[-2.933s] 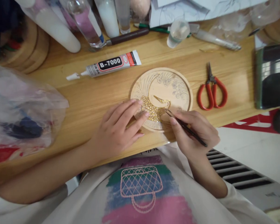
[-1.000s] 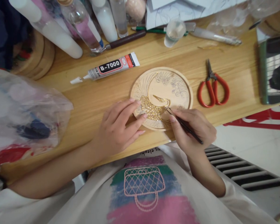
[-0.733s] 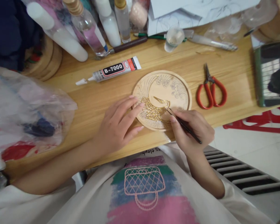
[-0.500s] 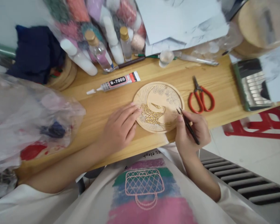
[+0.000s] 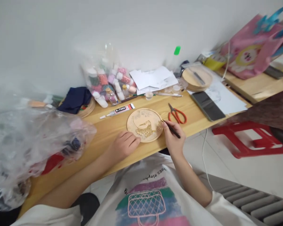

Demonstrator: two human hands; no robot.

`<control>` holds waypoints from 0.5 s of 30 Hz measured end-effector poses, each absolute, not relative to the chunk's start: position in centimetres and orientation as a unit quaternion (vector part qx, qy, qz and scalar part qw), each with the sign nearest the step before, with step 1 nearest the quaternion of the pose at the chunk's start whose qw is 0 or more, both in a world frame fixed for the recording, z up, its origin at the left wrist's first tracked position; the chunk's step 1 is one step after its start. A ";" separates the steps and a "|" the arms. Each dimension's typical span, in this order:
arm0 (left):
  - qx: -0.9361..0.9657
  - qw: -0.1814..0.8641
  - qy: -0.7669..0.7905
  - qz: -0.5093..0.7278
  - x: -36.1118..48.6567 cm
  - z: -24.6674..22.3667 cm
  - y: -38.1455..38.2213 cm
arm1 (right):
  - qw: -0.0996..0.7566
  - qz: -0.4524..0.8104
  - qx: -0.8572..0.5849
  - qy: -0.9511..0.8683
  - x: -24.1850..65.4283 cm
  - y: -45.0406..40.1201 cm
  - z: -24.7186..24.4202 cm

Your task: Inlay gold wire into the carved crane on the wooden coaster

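A round wooden disc with a raised rim lies on the table, bearing a gold-outlined bird with a long beak and feathered wing. My left hand rests palm down at the disc's lower left, fingers together and slightly bent, fingertips touching the rim. My right hand pinches black tweezers, their tips at the right edge of the disc. Whether the tips grip anything is too small to tell. Orange-handled pliers lie just beyond my right hand. Above the disc is a B-7000 glue tube.
Behind are a bag of small bottles, white papers and a long dark pen-like tool. A phone lies to the right. A large clear plastic bag covers the left side. A red stool stands on the floor.
The view has tilted up and back, showing more wall and table. The tweezers' tips have moved from inside the disc to its right edge and come together. My left hand has slid down along the rim.
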State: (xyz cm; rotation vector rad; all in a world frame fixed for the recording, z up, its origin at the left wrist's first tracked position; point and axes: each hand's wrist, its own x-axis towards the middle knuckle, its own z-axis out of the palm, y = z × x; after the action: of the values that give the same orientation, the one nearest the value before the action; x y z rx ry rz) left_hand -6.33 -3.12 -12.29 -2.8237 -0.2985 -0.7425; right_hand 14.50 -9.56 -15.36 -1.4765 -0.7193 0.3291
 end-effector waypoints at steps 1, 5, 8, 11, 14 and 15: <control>-0.957 0.107 -0.098 -0.252 -6.1 -12.4 -3.2 | 0.669 0.150 -0.652 -0.324 14.5 -9.5 -15.5; -0.957 0.110 -0.098 -0.248 -5.5 -13.0 -3.9 | 0.673 0.162 -0.640 -0.334 14.7 -9.2 -15.8; -0.955 0.106 -0.122 -0.248 -5.1 -13.4 -4.5 | 0.669 0.181 -0.630 -0.349 14.9 -9.0 -15.7; -0.951 0.100 -0.159 -0.247 -5.0 -13.2 -4.9 | 0.657 0.211 -0.620 -0.374 15.2 -8.4 -15.5; -0.945 0.088 -0.200 -0.243 -5.3 -12.9 -4.9 | 0.644 0.243 -0.609 -0.395 15.6 -7.3 -15.2; -0.943 0.083 -0.214 -0.242 -5.4 -12.8 -4.8 | 0.640 0.252 -0.606 -0.399 15.8 -6.8 -15.2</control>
State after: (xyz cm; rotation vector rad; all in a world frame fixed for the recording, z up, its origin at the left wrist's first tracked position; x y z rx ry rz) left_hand -5.37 -4.77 -12.84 -2.8147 -0.6387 -0.7214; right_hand 15.76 -6.79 -15.17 -1.3821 -0.9100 0.5750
